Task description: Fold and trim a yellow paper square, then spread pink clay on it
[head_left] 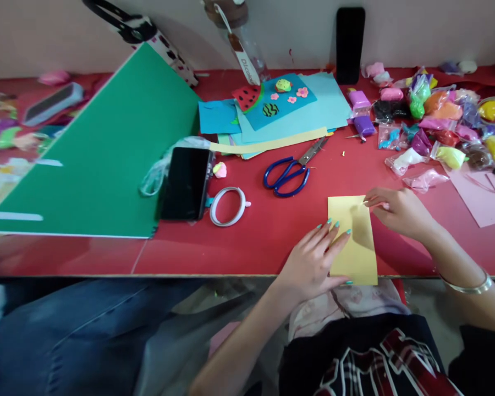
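A yellow sheet of paper [358,256] lies at the table's front edge, its lower end reaching slightly past the edge. My left hand [309,263] rests flat across the sheet's left side with fingers spread. At the upper right of the sheet, my right hand [402,213] has thumb and fingertips pinched together. A tiny pale bit shows at those fingertips, too small to name. Blue-handled scissors [291,173] lie a little beyond the hands, blades pointing up and right. Left of them is a white roll of tape [227,207].
Bagged coloured clay [437,118] crowds the right back. Decorated blue card [280,102] lies on light blue sheets [330,102]. A green board [107,148] stands left, near a black phone [187,184]. Another phone [350,47] leans on the wall. A person's jeans [74,330] show left.
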